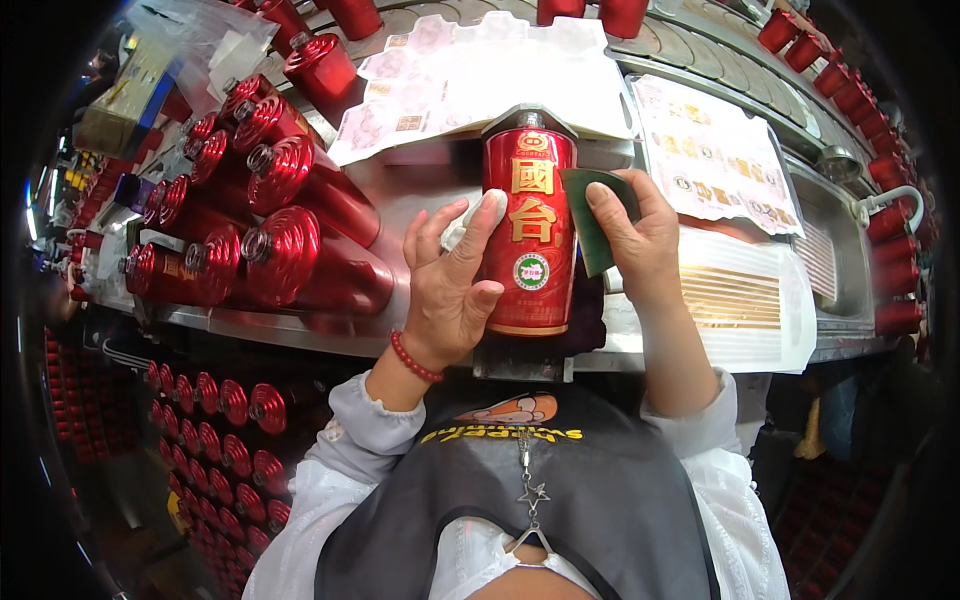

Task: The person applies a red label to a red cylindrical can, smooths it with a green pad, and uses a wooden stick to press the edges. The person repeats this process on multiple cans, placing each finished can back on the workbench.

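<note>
The left hand is raised, fingers loosely spread at the bottle; the right hand pinches a green pad.

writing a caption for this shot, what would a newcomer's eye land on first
Probably the glossy red bottle with gold characters, centred between the left hand and right hand. Then the dark green piece in the right hand, and the red bottles crowding the picture's left side.
</note>
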Motion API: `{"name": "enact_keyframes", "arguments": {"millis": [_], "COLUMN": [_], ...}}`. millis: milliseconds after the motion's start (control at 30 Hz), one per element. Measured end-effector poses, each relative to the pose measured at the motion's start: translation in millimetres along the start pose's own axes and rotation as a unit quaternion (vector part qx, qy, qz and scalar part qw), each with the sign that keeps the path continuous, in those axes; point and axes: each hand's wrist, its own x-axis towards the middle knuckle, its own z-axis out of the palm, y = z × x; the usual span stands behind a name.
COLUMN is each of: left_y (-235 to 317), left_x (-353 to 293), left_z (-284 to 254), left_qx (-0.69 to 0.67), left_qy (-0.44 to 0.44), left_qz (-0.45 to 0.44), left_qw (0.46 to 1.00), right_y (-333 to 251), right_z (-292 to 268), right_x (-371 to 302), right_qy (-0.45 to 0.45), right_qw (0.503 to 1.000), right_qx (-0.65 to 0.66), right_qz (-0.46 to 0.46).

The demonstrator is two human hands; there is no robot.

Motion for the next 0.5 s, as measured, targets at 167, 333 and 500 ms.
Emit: {"name": "enact_keyframes", "arguments": {"millis": [167, 333, 500], "left_y": [8.1, 1.8, -6.5], "left_x": [-3.2, -2.0, -24.6], "left_z": [-7.7, -15.9, -9.9], "left_qx": [0.031, 0.067, 0.026], "left_qy": [-0.004, -0.063, -0.055], "left_qz": [0.049, 0.072, 0.052], "left_qw": [0.998, 0.993, 0.997], "right_y": [-25.8, -32.8, -26.5], "right_z": [-2.5, -9.4, -5.6], "right_x": [-15.4, -25.1, -20.0], "right_qy": [-0.020, -0.055, -0.077], "right_qw": [0.919, 0.975, 0.879], "right_qx": [-0.255, -0.136, -0.250], "right_qz": [-0.300, -0.164, -0.398]}}
